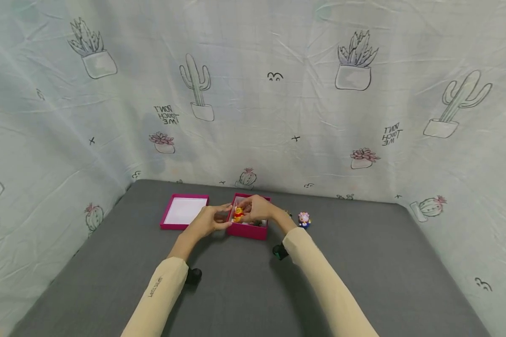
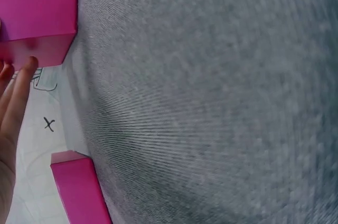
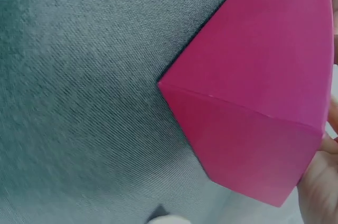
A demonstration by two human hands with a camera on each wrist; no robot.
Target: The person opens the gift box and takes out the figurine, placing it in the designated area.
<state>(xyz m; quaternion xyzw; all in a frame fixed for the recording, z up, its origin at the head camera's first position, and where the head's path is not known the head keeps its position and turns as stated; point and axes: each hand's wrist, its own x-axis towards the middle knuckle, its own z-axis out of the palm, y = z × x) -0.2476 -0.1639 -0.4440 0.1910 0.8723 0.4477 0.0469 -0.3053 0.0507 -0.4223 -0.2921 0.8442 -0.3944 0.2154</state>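
An open magenta box (image 1: 247, 230) stands on the grey table. My left hand (image 1: 208, 220) holds its near left corner, thumb at the front and fingers along the left side. Those fingers (image 2: 18, 97) lie against the box's side wall (image 2: 39, 49) in the left wrist view. My right hand (image 1: 256, 208) reaches in over the box and holds a small yellow figurine with red on it (image 1: 238, 214) by its right side. Other small items inside are partly hidden under the right hand. The box's outer walls (image 3: 259, 55) fill much of the right wrist view.
Left of the box lies a magenta lid (image 1: 185, 210) with its white inside facing up. A small figurine with a pink top and blue base (image 1: 304, 220) stands to the right. Another small item (image 1: 287, 213) is partly hidden behind the right wrist. A patterned curtain (image 1: 253, 93) hangs behind the table.
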